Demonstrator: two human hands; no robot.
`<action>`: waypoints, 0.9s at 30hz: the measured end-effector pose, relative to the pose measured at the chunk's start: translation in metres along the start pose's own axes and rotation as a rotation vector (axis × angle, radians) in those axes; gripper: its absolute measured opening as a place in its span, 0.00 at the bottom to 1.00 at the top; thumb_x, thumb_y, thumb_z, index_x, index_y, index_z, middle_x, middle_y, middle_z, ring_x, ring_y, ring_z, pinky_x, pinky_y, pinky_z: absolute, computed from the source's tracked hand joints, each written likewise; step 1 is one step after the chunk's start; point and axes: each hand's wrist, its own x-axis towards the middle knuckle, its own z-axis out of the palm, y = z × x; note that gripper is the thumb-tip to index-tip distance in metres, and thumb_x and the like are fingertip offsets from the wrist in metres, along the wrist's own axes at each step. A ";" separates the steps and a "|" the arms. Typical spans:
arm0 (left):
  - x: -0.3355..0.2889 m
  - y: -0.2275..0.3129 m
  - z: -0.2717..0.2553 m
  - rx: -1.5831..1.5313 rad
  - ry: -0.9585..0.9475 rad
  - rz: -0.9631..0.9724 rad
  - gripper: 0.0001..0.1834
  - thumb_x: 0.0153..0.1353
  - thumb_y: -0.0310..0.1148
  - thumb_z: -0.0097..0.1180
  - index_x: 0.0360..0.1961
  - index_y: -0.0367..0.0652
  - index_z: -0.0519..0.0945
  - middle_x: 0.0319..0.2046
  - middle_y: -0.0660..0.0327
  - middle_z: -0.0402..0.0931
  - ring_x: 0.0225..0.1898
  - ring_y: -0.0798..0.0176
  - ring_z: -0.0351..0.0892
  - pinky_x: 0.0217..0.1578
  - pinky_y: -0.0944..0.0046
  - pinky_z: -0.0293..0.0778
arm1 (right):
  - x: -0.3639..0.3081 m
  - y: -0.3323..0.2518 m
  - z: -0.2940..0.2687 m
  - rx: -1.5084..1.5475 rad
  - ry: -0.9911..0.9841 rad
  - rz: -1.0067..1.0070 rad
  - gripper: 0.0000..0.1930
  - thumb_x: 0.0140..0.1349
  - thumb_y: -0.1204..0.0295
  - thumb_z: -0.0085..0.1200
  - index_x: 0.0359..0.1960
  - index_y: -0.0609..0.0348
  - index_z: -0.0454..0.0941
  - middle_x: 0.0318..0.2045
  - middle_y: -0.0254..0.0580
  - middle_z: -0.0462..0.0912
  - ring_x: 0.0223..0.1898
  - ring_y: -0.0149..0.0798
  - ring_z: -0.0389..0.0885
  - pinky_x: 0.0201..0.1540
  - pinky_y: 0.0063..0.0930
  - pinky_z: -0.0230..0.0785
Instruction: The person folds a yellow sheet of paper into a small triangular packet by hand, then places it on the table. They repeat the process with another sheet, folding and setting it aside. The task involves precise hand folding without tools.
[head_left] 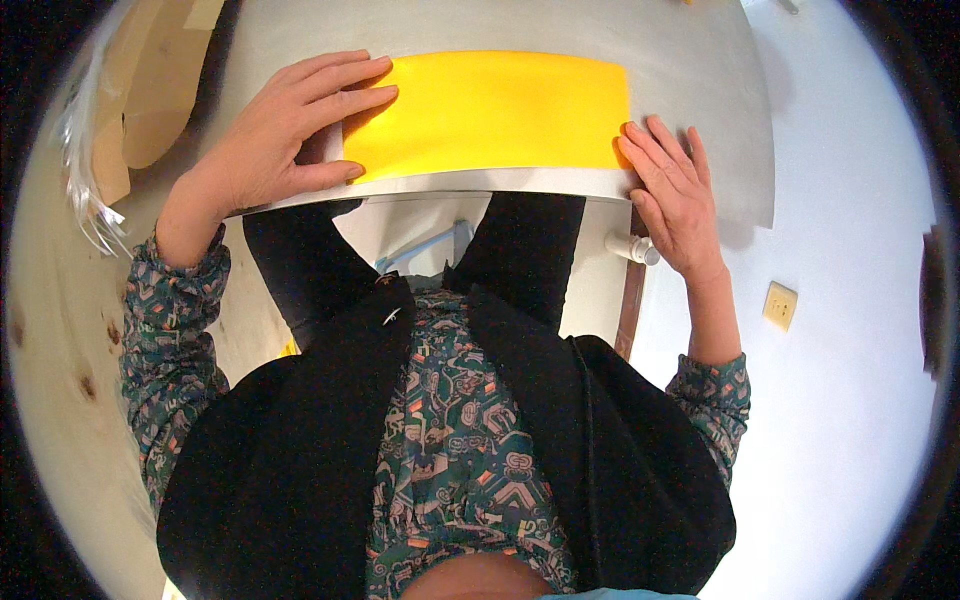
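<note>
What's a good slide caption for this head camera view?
Both bare hands, left hand and right hand, press flat on the ends of a yellow sheet on a grey table.

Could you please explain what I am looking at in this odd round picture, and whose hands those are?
This is one view from a wide fisheye camera worn on a person's head, looking down, so straight edges bend. The patterned sleeves and black vest are the wearer's own. Both hands lie flat on a bright yellow rectangular paper sheet on a grey table top. The left hand presses the sheet's left end; the right hand rests at its right edge by the table's rim. Neither hand grips anything. A small cream wall plate shows at right.
</note>
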 end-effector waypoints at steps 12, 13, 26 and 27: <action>-0.002 -0.008 0.006 0.013 0.066 0.116 0.34 0.60 0.44 0.63 0.68 0.50 0.74 0.70 0.56 0.68 0.72 0.47 0.62 0.71 0.47 0.59 | -0.006 0.007 0.007 -0.011 -0.025 -0.004 0.24 0.70 0.65 0.50 0.68 0.46 0.73 0.69 0.33 0.73 0.75 0.40 0.62 0.80 0.51 0.42; -0.004 -0.008 0.008 -0.010 0.099 0.144 0.33 0.61 0.45 0.63 0.67 0.49 0.75 0.70 0.55 0.68 0.72 0.47 0.63 0.71 0.47 0.60 | -0.005 0.007 0.006 -0.017 -0.013 -0.034 0.23 0.72 0.64 0.46 0.68 0.48 0.73 0.70 0.35 0.72 0.75 0.42 0.62 0.80 0.51 0.41; 0.000 -0.016 0.017 -0.050 0.126 0.192 0.36 0.61 0.48 0.60 0.69 0.46 0.73 0.71 0.53 0.66 0.71 0.45 0.63 0.71 0.46 0.59 | -0.006 0.012 0.011 0.020 -0.048 -0.012 0.25 0.77 0.59 0.36 0.69 0.52 0.71 0.70 0.38 0.72 0.76 0.43 0.60 0.80 0.51 0.40; 0.001 -0.016 0.018 -0.043 0.130 0.191 0.35 0.61 0.48 0.60 0.69 0.46 0.73 0.71 0.53 0.66 0.71 0.45 0.63 0.71 0.46 0.59 | -0.006 0.013 0.012 0.037 -0.027 -0.030 0.25 0.77 0.59 0.36 0.69 0.51 0.71 0.70 0.38 0.71 0.76 0.43 0.60 0.79 0.51 0.40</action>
